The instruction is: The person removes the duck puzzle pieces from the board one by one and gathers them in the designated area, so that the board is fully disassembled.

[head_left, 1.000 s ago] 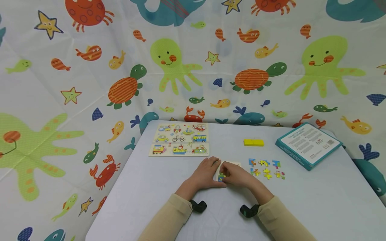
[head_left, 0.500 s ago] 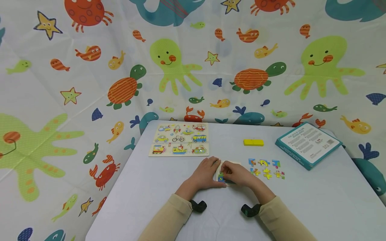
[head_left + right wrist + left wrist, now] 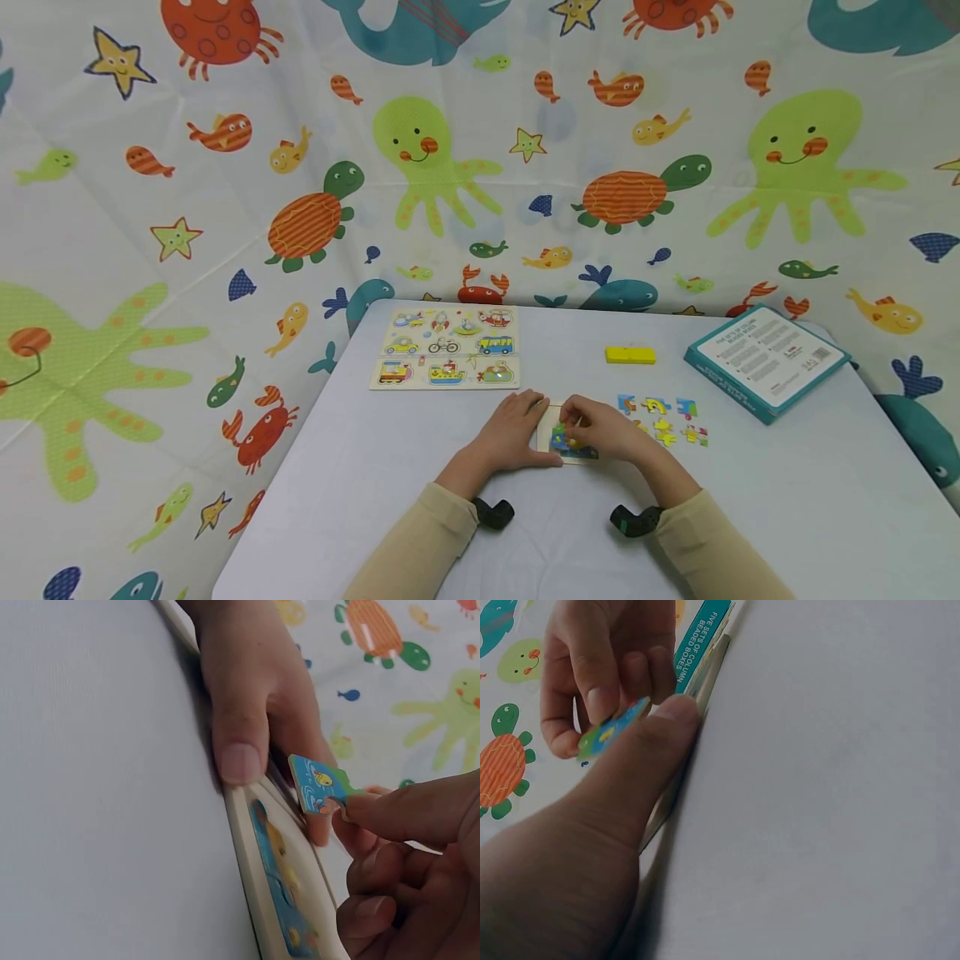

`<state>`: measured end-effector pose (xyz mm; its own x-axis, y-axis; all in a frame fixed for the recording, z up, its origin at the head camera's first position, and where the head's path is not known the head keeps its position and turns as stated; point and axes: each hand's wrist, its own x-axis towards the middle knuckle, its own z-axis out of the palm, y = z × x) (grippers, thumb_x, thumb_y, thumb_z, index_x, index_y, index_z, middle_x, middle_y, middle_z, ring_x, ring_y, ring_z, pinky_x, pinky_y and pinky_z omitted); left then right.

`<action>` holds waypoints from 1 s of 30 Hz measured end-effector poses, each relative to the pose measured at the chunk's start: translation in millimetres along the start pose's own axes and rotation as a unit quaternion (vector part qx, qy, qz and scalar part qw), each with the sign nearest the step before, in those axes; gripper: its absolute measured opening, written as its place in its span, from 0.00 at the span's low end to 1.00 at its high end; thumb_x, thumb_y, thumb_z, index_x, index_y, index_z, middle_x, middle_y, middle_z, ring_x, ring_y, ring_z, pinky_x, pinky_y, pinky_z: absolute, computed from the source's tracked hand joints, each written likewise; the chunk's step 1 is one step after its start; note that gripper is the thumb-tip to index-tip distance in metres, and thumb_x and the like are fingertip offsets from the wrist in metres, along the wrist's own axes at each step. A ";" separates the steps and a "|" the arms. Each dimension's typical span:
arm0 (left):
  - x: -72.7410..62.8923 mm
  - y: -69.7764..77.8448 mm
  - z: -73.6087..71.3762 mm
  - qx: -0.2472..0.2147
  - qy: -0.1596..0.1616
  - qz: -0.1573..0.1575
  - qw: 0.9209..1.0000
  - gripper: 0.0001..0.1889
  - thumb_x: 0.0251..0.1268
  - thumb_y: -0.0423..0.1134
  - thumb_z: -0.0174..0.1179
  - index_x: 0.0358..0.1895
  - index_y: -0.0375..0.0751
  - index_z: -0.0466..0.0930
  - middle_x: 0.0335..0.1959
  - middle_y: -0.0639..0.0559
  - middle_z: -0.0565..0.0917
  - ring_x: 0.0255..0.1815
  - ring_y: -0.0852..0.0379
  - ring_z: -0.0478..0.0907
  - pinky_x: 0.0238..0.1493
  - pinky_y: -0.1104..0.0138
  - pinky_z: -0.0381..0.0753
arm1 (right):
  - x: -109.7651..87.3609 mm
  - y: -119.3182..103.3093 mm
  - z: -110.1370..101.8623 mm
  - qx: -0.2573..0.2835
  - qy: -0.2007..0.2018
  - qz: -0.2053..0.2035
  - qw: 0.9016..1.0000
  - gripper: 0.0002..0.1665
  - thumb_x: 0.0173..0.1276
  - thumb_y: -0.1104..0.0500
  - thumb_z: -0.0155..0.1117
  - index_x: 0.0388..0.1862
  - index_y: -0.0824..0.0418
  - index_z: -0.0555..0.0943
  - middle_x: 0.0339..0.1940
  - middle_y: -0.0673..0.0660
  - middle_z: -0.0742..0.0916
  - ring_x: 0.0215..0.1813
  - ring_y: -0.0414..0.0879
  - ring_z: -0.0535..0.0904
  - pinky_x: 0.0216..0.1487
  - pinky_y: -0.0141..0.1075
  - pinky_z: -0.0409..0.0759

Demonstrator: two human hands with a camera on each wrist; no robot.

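Note:
A small wooden tray puzzle with a pale frame lies flat on the table, with colourful pieces in its near part. My left hand holds the tray at its left side, the thumb along the near edge; its other fingertips are partly hidden. Just above the tray, my right hand pinches a jigsaw piece between thumb and fingers. The piece is blue and green with a yellow spot, tilted in the right wrist view. Beyond the right hand lie several loose jigsaw pieces, one partly covered by that hand.
A wooden vehicle puzzle board lies at the back left. Behind the loose pieces is a yellow block. A teal and white box occupies the back right. A curtain printed with sea animals hangs behind the table.
My right hand has moved right with the pinched jigsaw piece, uncovering more of the tray puzzle and its near pieces. The left hand has stayed in place.

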<state>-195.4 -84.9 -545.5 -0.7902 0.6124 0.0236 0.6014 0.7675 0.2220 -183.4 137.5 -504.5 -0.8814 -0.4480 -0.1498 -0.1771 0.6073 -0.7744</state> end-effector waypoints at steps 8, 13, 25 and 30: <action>0.5 0.3 1.4 0.006 0.004 0.002 1.000 0.57 0.50 0.81 0.53 0.78 0.47 0.56 0.75 0.53 0.62 0.79 0.55 0.54 0.81 0.55 0.52 | -18.5 10.6 -22.9 0.001 0.015 0.033 0.999 0.06 0.71 0.58 0.62 0.44 0.51 0.76 0.38 0.51 0.80 0.41 0.47 0.73 0.38 0.36 0.74; 0.3 0.0 1.8 0.006 0.004 0.003 1.000 0.57 0.50 0.81 0.54 0.78 0.47 0.57 0.75 0.54 0.62 0.79 0.54 0.54 0.81 0.55 0.52 | -30.2 20.5 -38.0 0.002 0.024 0.041 0.999 0.07 0.71 0.57 0.63 0.45 0.53 0.76 0.39 0.52 0.80 0.42 0.48 0.73 0.37 0.35 0.76; -0.1 -0.3 1.1 0.002 -0.003 0.001 1.000 0.58 0.49 0.83 0.51 0.78 0.47 0.55 0.75 0.54 0.61 0.79 0.55 0.53 0.81 0.56 0.50 | -57.2 41.9 -56.7 0.008 0.019 0.050 0.999 0.10 0.70 0.54 0.64 0.45 0.56 0.76 0.39 0.53 0.79 0.43 0.48 0.73 0.37 0.32 0.75; 0.1 -0.2 1.8 0.002 -0.004 0.000 1.000 0.58 0.49 0.83 0.50 0.78 0.48 0.55 0.76 0.54 0.61 0.80 0.54 0.52 0.81 0.56 0.50 | -64.2 51.5 -58.0 0.000 0.017 0.062 0.998 0.09 0.70 0.56 0.65 0.45 0.55 0.77 0.38 0.52 0.80 0.44 0.47 0.73 0.37 0.31 0.74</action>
<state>-195.5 -84.6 -547.3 -0.7895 0.6135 0.0161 0.6015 0.7683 0.2188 -161.3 235.6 -499.2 -0.9111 -0.3461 -0.2236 -0.0652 0.6570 -0.7511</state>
